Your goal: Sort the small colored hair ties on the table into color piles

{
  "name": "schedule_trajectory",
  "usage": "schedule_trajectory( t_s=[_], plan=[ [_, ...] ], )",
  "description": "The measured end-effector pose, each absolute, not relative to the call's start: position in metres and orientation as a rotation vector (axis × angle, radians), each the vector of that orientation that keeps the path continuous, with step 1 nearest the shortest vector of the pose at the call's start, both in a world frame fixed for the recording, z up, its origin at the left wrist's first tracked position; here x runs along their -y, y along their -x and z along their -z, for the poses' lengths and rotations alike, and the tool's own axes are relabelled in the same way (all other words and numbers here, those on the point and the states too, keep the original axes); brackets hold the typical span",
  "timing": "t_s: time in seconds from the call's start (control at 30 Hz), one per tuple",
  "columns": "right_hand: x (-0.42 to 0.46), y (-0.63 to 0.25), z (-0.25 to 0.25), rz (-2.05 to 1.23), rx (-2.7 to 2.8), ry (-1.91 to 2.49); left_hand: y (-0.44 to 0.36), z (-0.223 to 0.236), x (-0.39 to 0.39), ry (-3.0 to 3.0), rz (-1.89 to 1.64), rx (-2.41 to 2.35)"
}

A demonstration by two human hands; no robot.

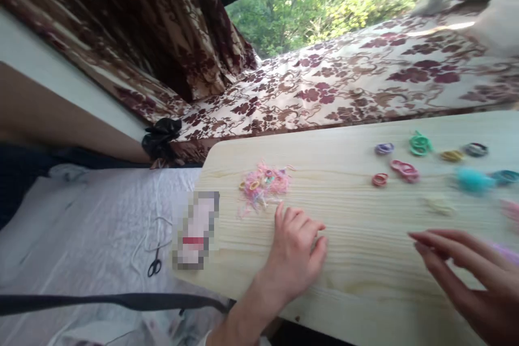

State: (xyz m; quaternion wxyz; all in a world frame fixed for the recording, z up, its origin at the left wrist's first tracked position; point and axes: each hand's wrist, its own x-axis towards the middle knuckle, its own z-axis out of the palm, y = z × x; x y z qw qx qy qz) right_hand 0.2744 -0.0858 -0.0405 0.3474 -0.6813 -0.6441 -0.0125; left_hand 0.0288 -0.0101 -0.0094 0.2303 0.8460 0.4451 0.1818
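Observation:
My left hand [298, 246] rests palm down on the light wooden table, fingers slightly spread with nothing in them. Just beyond its fingertips lies a loose pile of mostly pink small hair ties [265, 184], with some yellow, white and green among them. My right hand [466, 275] hovers over the right side, its thumb and forefinger tips pinched together; anything between them is too small to make out. Past those fingertips lies a blurred pale yellow bunch [440, 205]. Separate bunches of hair ties lie farther on: red [380, 179], pink [404, 171], purple [384, 148] and green [420, 143].
More bunches lie at the right: yellow [452, 155], dark [476, 149], turquoise [473, 180] and teal [505, 177]. A pixelated object [197, 230] sits on the table's left edge. Black-handled scissors [154, 267] and a white cord lie on the bed [105, 216]. A floral-covered windowsill [324, 86] borders the table.

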Motion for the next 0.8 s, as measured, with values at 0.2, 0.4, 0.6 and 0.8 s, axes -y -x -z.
schedule_trajectory(
  t_s=[0.2, 0.4, 0.6, 0.8],
  plan=[
    [0.053, -0.192, 0.038, -0.177, 1.962, 1.365, -0.005, 0.010, 0.011, -2.283, -0.539, -1.343],
    [0.047, -0.180, 0.044, -0.176, 1.977, 1.388, 0.025, 0.016, 0.010, -2.253, -0.634, -1.473],
    [0.046, -0.181, 0.043, -0.210, 1.950, 1.405, 0.041, 0.019, -0.002, -2.233, -0.689, -1.608],
    [0.045, -0.181, 0.043, -0.221, 1.949, 1.396, 0.044, 0.019, -0.009, -2.255, -0.716, -1.685]
  ],
)
